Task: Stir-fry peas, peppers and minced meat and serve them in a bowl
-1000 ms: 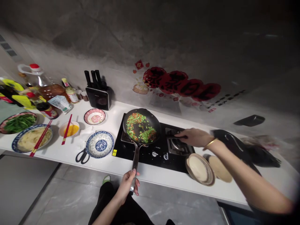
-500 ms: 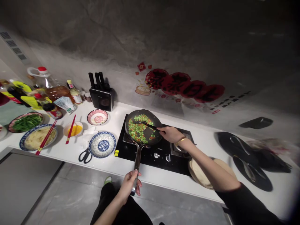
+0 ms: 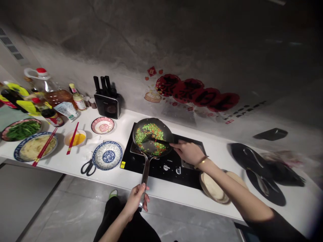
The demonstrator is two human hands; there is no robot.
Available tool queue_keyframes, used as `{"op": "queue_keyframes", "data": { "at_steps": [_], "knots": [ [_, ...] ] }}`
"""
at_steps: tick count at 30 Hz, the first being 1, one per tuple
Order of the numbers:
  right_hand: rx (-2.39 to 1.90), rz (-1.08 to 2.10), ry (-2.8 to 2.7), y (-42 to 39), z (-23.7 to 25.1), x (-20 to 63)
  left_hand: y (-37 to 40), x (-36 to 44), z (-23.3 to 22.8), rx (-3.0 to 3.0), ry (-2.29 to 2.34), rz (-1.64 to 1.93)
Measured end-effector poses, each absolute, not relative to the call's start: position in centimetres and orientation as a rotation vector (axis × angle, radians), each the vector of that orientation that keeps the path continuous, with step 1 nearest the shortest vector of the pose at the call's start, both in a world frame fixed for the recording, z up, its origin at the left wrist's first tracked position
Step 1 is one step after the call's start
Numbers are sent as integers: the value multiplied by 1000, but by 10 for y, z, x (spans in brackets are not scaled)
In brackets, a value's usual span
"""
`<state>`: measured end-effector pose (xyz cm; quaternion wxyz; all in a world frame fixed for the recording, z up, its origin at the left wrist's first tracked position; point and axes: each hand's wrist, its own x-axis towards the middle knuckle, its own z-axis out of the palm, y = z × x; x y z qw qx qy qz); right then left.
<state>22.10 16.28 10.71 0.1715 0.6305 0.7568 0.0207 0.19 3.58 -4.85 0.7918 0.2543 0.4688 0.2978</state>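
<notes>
My left hand is wrapped round the long metal handle of a dark frying pan. The pan sits on the left burner of a black gas stove. Inside it lie diced green and orange vegetables, gathered mostly along the far and left sides and the lower right. My right hand is closed on the black handle of a spatula, reaching in from the right. The spatula's head is down among the vegetables, and its exact shape is hard to make out.
Left of the stove are a blue-patterned plate, scissors, a bowl of beaten egg, a bowl of noodles, a knife block and bottles. Round wooden boards and dark lids lie to the right.
My right hand has moved the spatula lower and toward me, and the vegetables have shifted in the pan. My left hand keeps its grip on the handle. The whole view has slid slightly.
</notes>
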Motion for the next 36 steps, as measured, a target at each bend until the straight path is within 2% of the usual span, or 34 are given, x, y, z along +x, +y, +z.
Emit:
{"op": "queue_keyframes", "data": {
  "at_steps": [3, 6, 13, 15, 18, 23, 27, 31, 36],
  "knots": [
    [1843, 174, 2097, 187, 89, 215, 36, 2, -48, 554, 1008, 651],
    [1848, 163, 2023, 197, 90, 225, 36, 2, -46, 568, 1004, 658],
    [1757, 23, 1932, 164, 166, 272, 37, 1, -41, 595, 1005, 644],
    [1730, -6, 1915, 155, 173, 276, 37, 2, -41, 590, 1008, 643],
    [1767, -25, 1970, 152, 156, 270, 37, 2, -45, 579, 1008, 647],
    [1970, -49, 2145, 172, 97, 238, 35, 3, -49, 573, 1003, 663],
    [1874, -42, 2297, 182, 80, 210, 35, 2, -49, 590, 1011, 667],
    [1671, 74, 2278, 166, 99, 217, 35, 2, -47, 601, 1014, 662],
    [1738, 80, 2052, 143, 147, 256, 35, 1, -46, 586, 1019, 650]
  ]
}}
